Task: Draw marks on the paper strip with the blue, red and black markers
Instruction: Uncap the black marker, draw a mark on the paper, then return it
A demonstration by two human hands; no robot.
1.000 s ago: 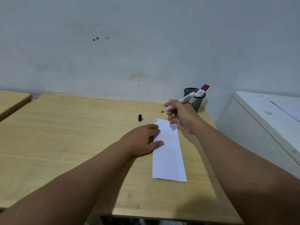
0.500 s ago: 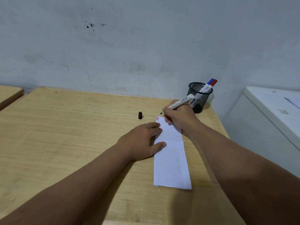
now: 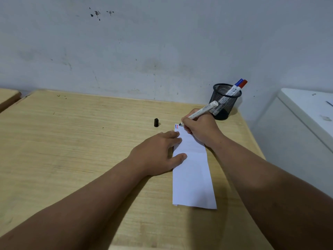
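Right hand (image 3: 200,129) grips the black marker (image 3: 199,112) low; left hand (image 3: 158,152), fingers flat, pins the light, slippery paper strip (image 3: 193,174)

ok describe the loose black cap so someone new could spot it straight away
Start at the wooden table, then go to the far end of the paper strip. The cap stands alone on bare wood just left of that end, beyond the left hand. It is the only small black stub there, apart from the mesh pen cup.
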